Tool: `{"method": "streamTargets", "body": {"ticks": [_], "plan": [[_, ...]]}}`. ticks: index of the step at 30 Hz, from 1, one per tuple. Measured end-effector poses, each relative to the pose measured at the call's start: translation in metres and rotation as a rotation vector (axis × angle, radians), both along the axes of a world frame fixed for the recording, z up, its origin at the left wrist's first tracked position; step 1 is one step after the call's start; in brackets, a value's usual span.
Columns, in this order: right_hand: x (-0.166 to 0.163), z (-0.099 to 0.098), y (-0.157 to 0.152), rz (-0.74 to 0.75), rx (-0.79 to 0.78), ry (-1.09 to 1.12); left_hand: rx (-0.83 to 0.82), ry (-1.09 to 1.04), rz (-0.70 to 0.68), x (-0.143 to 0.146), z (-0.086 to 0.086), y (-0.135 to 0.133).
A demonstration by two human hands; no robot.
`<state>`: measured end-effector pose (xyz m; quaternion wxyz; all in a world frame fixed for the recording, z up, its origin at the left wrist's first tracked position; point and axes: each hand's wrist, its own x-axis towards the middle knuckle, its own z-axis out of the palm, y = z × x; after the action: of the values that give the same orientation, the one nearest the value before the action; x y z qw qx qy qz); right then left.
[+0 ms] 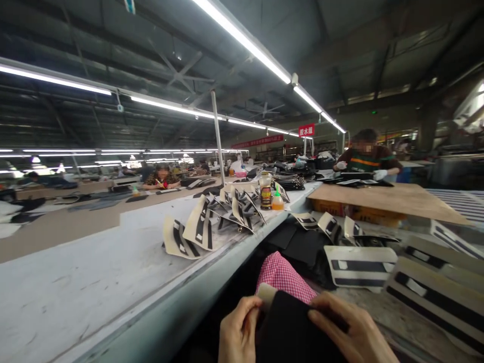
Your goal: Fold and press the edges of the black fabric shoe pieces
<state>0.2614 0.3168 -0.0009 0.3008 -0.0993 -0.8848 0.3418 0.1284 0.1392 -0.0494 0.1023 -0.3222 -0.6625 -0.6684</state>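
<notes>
Fingers [245, 315] of your left hand [238, 335] are curling round the near left edge of the black piece [291, 330], thumb pressing beside the cream tab [266, 293] that is sticking up at its top. Your right hand [355, 333] is lying over the right side of the same piece, fingertips pinching its upper edge, so both hands are closed on it and neither is loose. You are holding it low at the bottom of the head view, above your lap and just in front of the pink checked cloth [285, 277], off the bench altogether.

You are looking up along the line while you are working, so the piece is sitting at the very edge of what you can see. I would judge the handling goes better if you are keeping your thumbs close to the tab and the edge flat between both grips, so it is not buckling.

Beyond your hands, striped cream-and-black pieces [359, 265] are lying on the work surface to your right, and more [204, 227] are fanning out on the grey conveyor table [94, 282] to your left. A jar [265, 190] and a small orange bottle [277, 200] are standing further along. A co-worker in white gloves [365, 161] is working at a cardboard sheet [393, 199] well apart from you.
</notes>
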Motion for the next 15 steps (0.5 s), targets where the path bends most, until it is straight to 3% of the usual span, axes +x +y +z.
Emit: {"method": "streamTargets", "body": {"ticks": [5, 11, 15], "plan": [[-0.013, -0.014, -0.014, 0.004, -0.023, 0.052, -0.049, -0.182, -0.050, 0.004, 0.003, -0.002], [-0.013, -0.016, -0.016, 0.049, -0.090, 0.018, -0.001, -0.335, 0.077, 0.001, 0.006, -0.009], [-0.004, -0.011, -0.017, 0.090, -0.058, 0.128, 0.054, -0.308, 0.148, 0.004, 0.018, -0.021]]}}
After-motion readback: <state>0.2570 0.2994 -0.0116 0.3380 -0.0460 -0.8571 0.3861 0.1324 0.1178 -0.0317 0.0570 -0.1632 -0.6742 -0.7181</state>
